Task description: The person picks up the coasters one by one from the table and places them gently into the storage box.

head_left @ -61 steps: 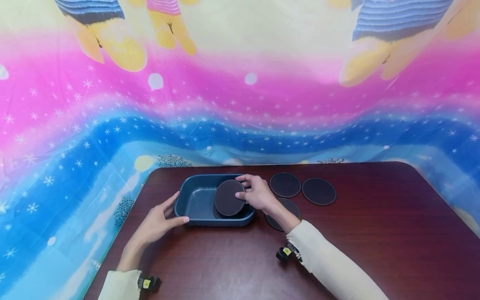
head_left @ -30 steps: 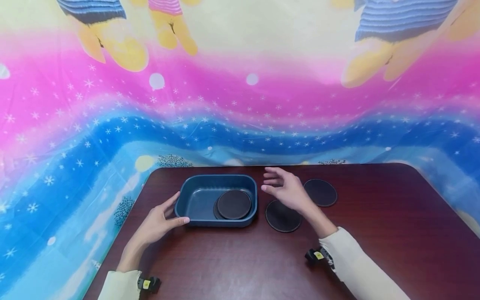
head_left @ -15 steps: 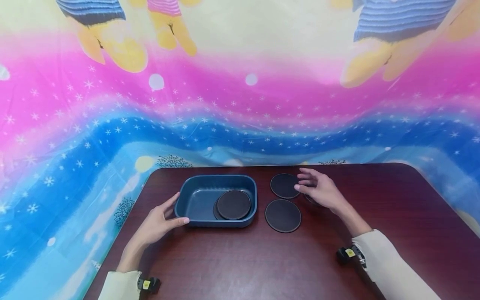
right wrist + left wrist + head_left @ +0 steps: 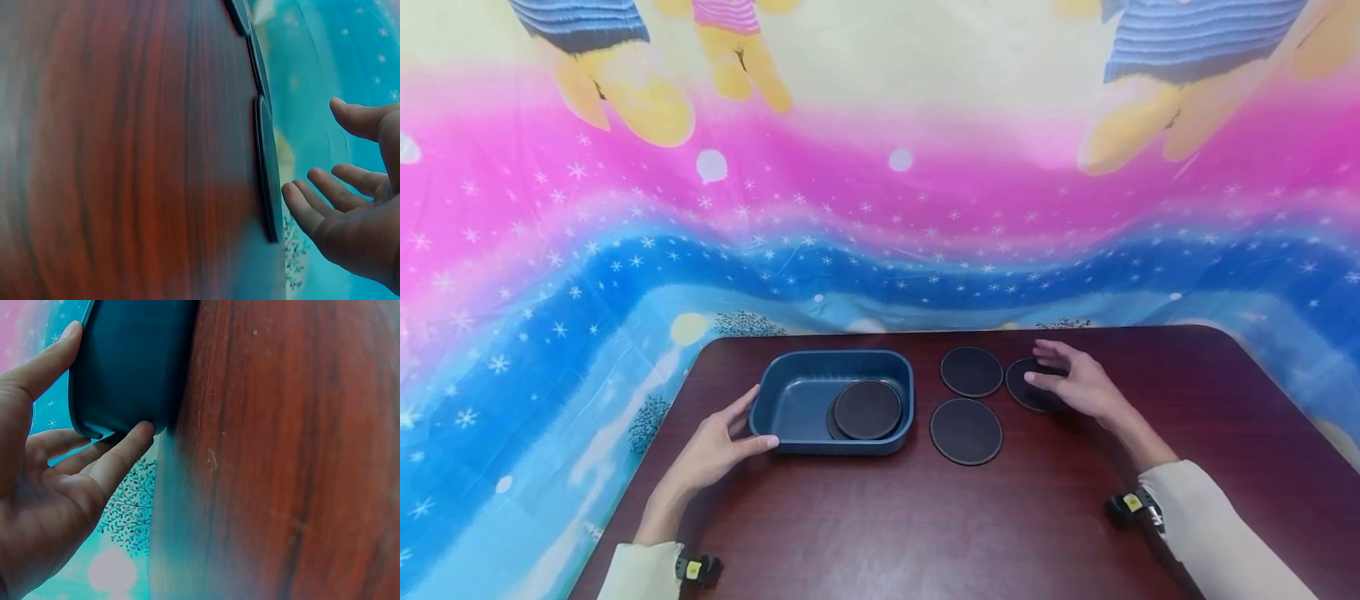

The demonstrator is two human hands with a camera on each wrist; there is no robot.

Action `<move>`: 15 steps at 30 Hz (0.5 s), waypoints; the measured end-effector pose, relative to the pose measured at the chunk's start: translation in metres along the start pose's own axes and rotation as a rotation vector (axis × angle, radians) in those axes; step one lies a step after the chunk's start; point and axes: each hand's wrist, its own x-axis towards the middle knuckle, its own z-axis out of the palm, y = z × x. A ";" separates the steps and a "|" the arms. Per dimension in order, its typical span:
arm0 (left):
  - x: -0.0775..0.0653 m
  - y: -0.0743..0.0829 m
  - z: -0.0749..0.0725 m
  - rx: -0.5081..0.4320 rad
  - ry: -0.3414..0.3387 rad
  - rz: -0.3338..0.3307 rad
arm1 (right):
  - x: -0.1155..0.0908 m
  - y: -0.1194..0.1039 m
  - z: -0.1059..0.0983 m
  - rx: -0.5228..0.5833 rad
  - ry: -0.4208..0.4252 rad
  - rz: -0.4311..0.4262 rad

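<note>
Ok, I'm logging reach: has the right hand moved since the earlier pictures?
Yes; the right hand moved rightward, from the stationary blue container to the rightmost disc.

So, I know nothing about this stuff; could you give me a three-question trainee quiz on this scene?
1. True or false: the right hand holds nothing.
2. What does the left hand touch? A) the right sleeve; B) the blue container; C) the right hand.
3. Fill in: in the head view, the upper dark disc inside the container lies nearer its ____ end (left/right).

Key: 1 true; 2 B; 3 right.
</note>
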 end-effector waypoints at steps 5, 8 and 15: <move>0.000 -0.001 0.000 -0.004 0.001 0.003 | 0.003 0.009 -0.012 -0.079 -0.016 0.012; 0.000 0.000 0.000 -0.002 0.002 0.002 | 0.005 0.015 -0.018 -0.141 -0.060 0.006; 0.000 0.000 0.000 0.003 0.004 -0.002 | 0.011 0.023 -0.028 -0.195 -0.162 -0.034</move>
